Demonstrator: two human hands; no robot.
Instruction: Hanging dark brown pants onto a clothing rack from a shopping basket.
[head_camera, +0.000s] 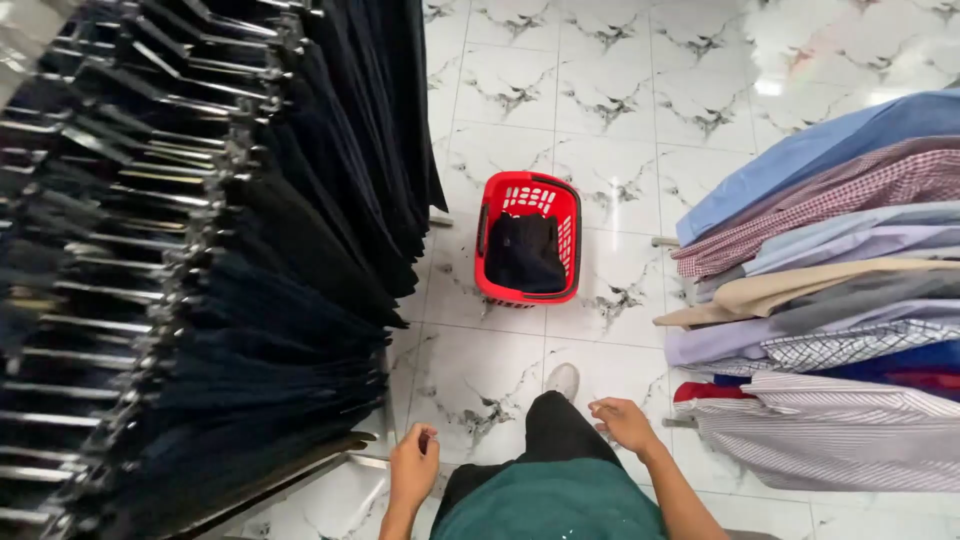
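Empty hands (415, 467), red basket (528, 238), hanging trousers (290, 260)

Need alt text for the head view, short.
Both empty hands, left hand and right hand, hang over a marbled tile floor. Ahead, a red basket holds a dark garment, between dark trousers and shirts on racks.

Illumination was bright and even. Overhead light produced glare on the glossy floor (800, 70) at upper right. Wide-angle distortion curved the edges; shadows stayed soft.
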